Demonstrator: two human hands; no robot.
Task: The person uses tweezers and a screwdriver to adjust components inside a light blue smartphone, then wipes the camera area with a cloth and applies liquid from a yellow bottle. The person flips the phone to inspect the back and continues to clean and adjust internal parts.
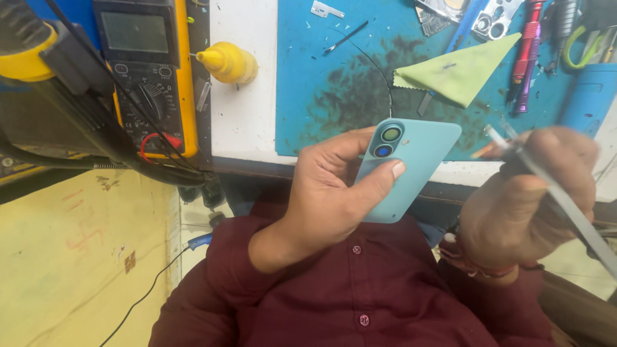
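My left hand point(328, 193) grips a light blue phone point(418, 160) by its lower part, back side up, with two round camera lenses near its top. The thumb lies across the phone's back just under the lenses. My right hand point(527, 205) is closed on a thin pale flat tool point(565, 202) that slants from upper left to lower right, blurred by motion. The tool's tip sits just right of the phone, not touching it. Both hands hover above my maroon shirt point(360, 302), in front of the bench edge.
A blue work mat point(334, 96) covers the white bench, bearing a yellow-green cloth point(459, 71), tweezers, small metal parts and red and purple drivers point(527, 51). At the left stand a yellow multimeter point(148, 71) with leads and a yellow squeeze bottle point(228, 62).
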